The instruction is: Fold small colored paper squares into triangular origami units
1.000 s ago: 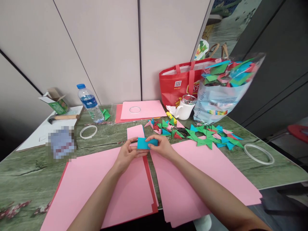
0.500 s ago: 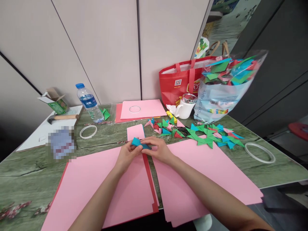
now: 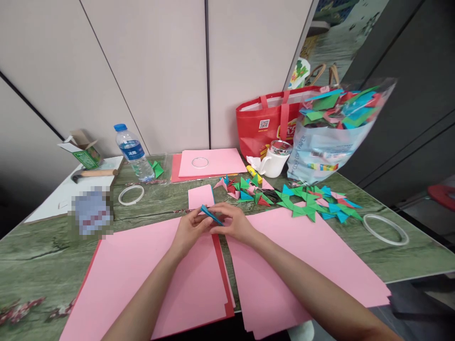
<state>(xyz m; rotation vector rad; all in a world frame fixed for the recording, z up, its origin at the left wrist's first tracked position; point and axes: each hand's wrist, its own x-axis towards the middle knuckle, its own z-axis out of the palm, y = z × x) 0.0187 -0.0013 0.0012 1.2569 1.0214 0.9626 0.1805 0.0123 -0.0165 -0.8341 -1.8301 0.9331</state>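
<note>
My left hand (image 3: 190, 229) and my right hand (image 3: 232, 221) meet over the middle of the table, both pinching a small blue folded paper (image 3: 211, 214). The paper now shows as a narrow strip, seen nearly edge-on between my fingertips. Below my hands lie large pink paper sheets (image 3: 149, 279) with a red sheet's edge (image 3: 221, 270) showing between them. A small pink square (image 3: 201, 196) lies just beyond my fingers.
A heap of folded paper triangles (image 3: 305, 203) in green, blue, pink and red lies to the right. Behind it stand a white mug (image 3: 273, 160), a clear bag of paper pieces (image 3: 330, 137) and a red bag (image 3: 265, 123). A water bottle (image 3: 132, 152), tape rings (image 3: 131, 194) and a hammer (image 3: 93, 174) are at left.
The blue paper went from a flat rectangle facing me to a narrow folded strip pinched between both hands. My hands stayed in about the same place.
</note>
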